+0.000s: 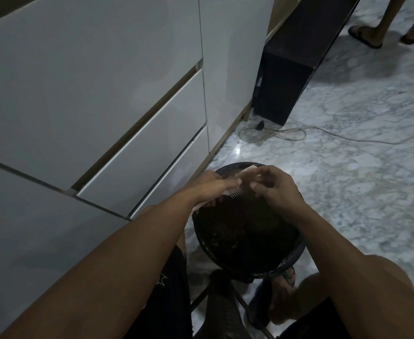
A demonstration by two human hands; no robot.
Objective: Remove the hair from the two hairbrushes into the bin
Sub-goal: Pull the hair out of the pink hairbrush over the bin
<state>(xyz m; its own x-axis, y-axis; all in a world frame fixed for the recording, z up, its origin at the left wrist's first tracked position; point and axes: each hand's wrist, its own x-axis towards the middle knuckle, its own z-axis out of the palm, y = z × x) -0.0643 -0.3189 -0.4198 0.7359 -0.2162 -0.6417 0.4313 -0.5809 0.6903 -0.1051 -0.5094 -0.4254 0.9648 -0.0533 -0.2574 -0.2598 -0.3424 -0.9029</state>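
Left hand (pixel 210 189) grips a pale hairbrush (pixel 235 185), bristles toward right hand (pixel 274 187), whose fingertips are pinched at the bristles. Both sit over the black bin (pixel 225 260), inside its rim. White drawers close beyond left hand; open marble floor beyond right. No legible writing.

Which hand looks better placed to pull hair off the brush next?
Probably the right hand: its fingers pinch at the hairbrush bristles above the bin, while the left hand grips the brush.
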